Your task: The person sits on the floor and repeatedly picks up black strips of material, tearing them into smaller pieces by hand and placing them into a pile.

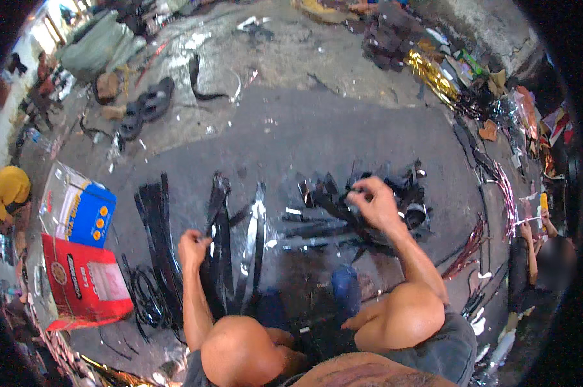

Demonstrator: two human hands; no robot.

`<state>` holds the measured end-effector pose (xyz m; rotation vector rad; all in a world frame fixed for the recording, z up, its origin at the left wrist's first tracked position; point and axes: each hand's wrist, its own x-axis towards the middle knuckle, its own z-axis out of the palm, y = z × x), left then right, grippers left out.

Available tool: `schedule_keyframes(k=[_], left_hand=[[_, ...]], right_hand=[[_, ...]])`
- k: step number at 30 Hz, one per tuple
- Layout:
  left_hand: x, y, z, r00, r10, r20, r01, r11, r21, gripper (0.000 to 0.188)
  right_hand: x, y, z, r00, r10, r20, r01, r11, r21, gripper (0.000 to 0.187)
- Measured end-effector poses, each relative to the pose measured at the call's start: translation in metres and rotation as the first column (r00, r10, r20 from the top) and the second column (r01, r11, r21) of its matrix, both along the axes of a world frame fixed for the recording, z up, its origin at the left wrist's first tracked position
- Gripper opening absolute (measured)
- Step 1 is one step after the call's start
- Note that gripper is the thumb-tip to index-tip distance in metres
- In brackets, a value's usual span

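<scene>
Shiny black strips lie in rough bundles on the ground before me. My left hand (193, 249) is closed in a pinch beside the middle bundle of black strips (220, 226); what its fingertips hold, if anything, is too small to make out. To the right, over a loose tangled heap of black strips (323, 213), my right hand (376, 205) has its thumb and fingers curled together. Anything between those fingers cannot be told from the dark heap behind. Another flat bundle of long black strips (154, 232) lies left of my left hand.
A red box (85, 280) and a blue and white box (88, 213) stand at the left, near coiled black cord (148, 293). Gold foil strips (433, 77) and pink metallic strips (503, 187) lie at the right. Another person (530, 258) sits far right; a yellow head covering (9, 190) shows far left.
</scene>
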<state>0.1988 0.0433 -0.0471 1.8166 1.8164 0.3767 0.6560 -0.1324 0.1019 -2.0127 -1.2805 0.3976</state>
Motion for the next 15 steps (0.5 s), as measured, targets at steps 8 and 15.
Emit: schedule_keyframes(k=[8,15], left_hand=[[0.058,-0.009,0.048,0.993,-0.059,-0.100,0.097,0.895,0.434,0.019],[0.190,-0.060,0.135,0.863,-0.496,0.093,0.393,0.777,0.492,0.018]], right_hand=[[-0.072,0.013,-0.012,0.881,0.273,-0.387,-0.336,0.936,-0.106,0.028],[-0.128,0.040,-0.005,0.278,0.015,-0.961,-0.244,0.968,-0.055,0.038]])
